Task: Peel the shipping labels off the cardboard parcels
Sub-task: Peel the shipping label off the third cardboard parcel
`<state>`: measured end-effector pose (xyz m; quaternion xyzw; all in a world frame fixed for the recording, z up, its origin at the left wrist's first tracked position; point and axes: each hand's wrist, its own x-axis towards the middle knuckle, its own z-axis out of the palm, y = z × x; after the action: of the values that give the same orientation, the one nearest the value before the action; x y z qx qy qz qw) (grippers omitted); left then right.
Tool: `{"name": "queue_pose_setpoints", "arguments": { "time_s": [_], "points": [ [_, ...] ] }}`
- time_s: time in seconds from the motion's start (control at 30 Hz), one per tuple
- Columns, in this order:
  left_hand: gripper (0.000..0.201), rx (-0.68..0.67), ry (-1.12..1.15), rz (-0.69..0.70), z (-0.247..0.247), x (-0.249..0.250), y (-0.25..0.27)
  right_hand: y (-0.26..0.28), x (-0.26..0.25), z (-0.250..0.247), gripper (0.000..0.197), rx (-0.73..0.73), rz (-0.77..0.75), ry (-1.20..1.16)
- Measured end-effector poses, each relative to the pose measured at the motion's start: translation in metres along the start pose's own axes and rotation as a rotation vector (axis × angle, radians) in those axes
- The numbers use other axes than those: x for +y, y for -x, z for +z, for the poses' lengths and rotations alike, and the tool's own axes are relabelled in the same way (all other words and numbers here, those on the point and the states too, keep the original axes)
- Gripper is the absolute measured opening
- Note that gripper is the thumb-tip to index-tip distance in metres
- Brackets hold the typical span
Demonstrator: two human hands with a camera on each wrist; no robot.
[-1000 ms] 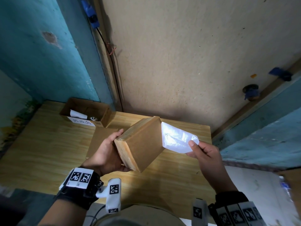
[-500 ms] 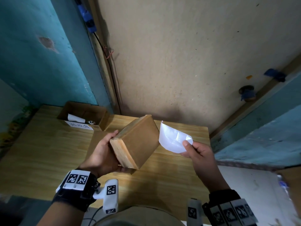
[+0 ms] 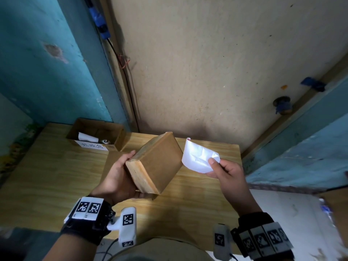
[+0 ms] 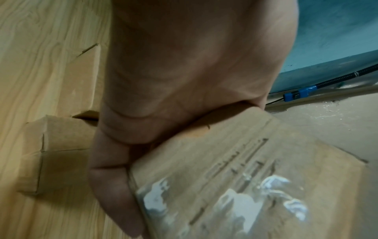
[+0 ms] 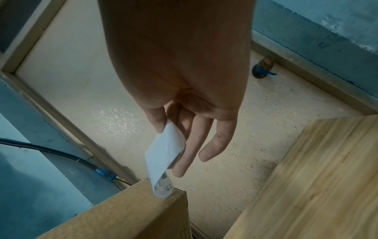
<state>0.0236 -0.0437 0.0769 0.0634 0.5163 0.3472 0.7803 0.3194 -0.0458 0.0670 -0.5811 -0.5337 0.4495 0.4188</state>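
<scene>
Gripped in the left hand (image 3: 120,178), the cardboard parcel (image 3: 156,162) is held tilted above the wooden table (image 3: 47,176), thumb along its near upper edge and fingers wrapped underneath. Just to the right of the parcel, the right hand (image 3: 226,172) pinches the white shipping label (image 3: 197,159) between thumb and forefinger, the other fingers loosely extended; the label curls, its far edge close against the parcel's right side (whether it touches there, the head view cannot settle).

The right wrist view adds what the head view lacks: the label's printed face shows on its curled lower end, which sits right at the parcel's top edge (image 5: 143,202). The left wrist view shows the parcel's underside (image 4: 245,186), with torn white paper scraps stuck to it and faint printed lines, the palm pressed along its edge. It also shows another closed carton (image 4: 61,145) lying on the table behind the parcel, mostly hidden by the hand in the head view.

Farther left of the parcel, at the table's back edge, stands an open box (image 3: 98,132) holding a rolled white paper (image 3: 87,137), with a handwritten slip (image 3: 92,146) on its front. Behind the parcel rises a beige wall panel (image 3: 207,63), a black cable (image 3: 130,98) running down its left side.
</scene>
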Motion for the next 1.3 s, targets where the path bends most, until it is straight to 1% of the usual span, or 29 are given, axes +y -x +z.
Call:
{"name": "queue_pose_setpoints", "arguments": {
  "time_s": [0.13,0.23,0.27,0.37,0.53,0.73,0.8,0.87,0.97,1.03,1.13,1.23,1.3],
  "points": [
    [0.065,-0.006,0.003,0.003,-0.002,-0.001,0.0,-0.002,-0.004,0.004,0.049,-0.003,0.006,-0.016],
    [0.068,-0.014,-0.007,0.003,-0.005,-0.003,0.002,-0.003,-0.009,0.005,0.061,-0.007,-0.001,-0.025],
    [0.068,-0.015,-0.013,0.005,-0.006,-0.003,0.002,-0.003,-0.01,0.005,0.062,-0.003,-0.008,-0.023],
    [0.066,-0.014,-0.019,0.011,-0.009,-0.006,0.003,-0.002,-0.015,0.005,0.054,0.013,-0.013,-0.01],
    [0.059,-0.051,0.006,0.008,-0.012,-0.01,0.005,0.001,-0.021,0.012,0.048,0.024,-0.007,-0.018],
    [0.058,-0.107,0.055,0.073,-0.019,-0.015,0.004,0.004,-0.034,0.028,0.022,0.042,-0.021,-0.066],
    [0.059,-0.115,0.096,0.111,-0.025,-0.016,0.002,0.005,-0.035,0.033,0.023,0.039,-0.014,-0.087],
    [0.061,-0.094,0.086,0.123,-0.03,-0.018,-0.003,0.007,-0.033,0.037,0.026,0.037,-0.003,-0.098],
    [0.061,-0.068,0.03,0.048,-0.026,-0.023,-0.012,0.011,-0.029,0.036,0.025,0.044,0.008,-0.07],
    [0.055,-0.097,-0.018,-0.013,-0.017,-0.026,-0.017,0.014,-0.026,0.035,0.029,0.043,0.019,-0.053],
    [0.051,-0.152,-0.06,-0.053,-0.001,-0.033,-0.027,0.02,-0.024,0.031,0.028,0.081,0.042,-0.041],
    [0.058,-0.183,-0.067,-0.06,0.008,-0.038,-0.039,0.024,-0.023,0.027,0.028,0.128,0.06,-0.054],
    [0.065,-0.194,-0.069,-0.076,0.013,-0.043,-0.049,0.025,-0.018,0.021,0.032,0.148,0.063,-0.051]
  ]
}}
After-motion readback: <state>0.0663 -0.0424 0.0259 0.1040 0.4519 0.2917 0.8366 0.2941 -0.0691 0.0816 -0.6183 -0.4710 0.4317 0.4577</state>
